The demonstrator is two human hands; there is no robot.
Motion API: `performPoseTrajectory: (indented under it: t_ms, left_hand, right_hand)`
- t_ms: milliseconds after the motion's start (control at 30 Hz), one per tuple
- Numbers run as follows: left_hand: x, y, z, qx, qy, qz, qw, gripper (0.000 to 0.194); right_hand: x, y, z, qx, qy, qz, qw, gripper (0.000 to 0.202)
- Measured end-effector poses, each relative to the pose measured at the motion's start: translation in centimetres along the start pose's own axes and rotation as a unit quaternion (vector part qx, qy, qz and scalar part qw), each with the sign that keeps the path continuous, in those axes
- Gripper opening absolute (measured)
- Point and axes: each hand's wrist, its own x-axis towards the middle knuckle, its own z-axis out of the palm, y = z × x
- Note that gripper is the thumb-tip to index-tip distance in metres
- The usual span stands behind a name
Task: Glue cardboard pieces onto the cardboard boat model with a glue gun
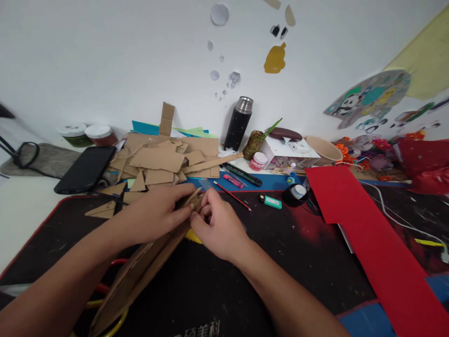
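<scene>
A long, narrow piece of folded brown cardboard slants from the lower left up to the middle of the black mat. Near its far end my left hand is closed around it, thumb and fingers on either side. My right hand pinches the tip of the same cardboard, its fingertips close beside the left thumb. What lies right between the fingertips is partly hidden. Under the cardboard, red and yellow scissor-like handles show at the lower left, and something yellow peeks out below my hands.
Cardboard scraps are heaped behind my left hand, beside a black phone. A pencil, a utility knife, a green lighter and a black bottle lie or stand beyond. Red card covers the right side.
</scene>
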Motion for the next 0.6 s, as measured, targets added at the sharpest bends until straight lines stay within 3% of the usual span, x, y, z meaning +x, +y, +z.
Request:
performPoseTrajectory:
  t_ms: [600]
  left_hand:
    - [0.02, 0.24, -0.12, 0.02, -0.009, -0.01, 1.0, 0.026]
  right_hand:
    - [-0.05, -0.16, 0.0, -0.002, 0.0, 0.007, 1.0, 0.024]
